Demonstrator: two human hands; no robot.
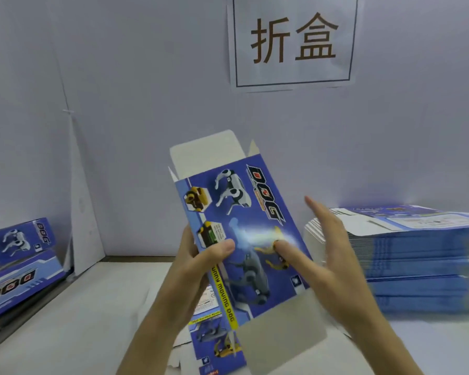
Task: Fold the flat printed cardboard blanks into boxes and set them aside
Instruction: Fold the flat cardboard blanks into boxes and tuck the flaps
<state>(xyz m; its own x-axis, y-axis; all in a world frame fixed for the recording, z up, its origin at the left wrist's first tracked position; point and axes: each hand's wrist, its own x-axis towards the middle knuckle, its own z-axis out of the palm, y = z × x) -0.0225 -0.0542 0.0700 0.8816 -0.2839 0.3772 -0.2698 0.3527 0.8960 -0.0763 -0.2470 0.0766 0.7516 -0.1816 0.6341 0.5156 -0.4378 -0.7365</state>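
Note:
I hold a blue printed box blank [241, 226] with robot-dog pictures up in front of me, partly opened into a sleeve, its white end flaps open at top and bottom. My left hand [198, 263] grips its left edge, thumb on the printed face. My right hand [325, 255] has straight fingers; its thumb presses the printed face and its fingers stretch along the blank's right side. Another printed blank [214, 339] lies flat on the table under my hands.
A tall stack of flat blue blanks [417, 255] stands on the white table [92, 320] at the right. Two folded boxes [19, 263] lie at the left edge. A grey partition wall with a paper sign [293, 41] closes the back.

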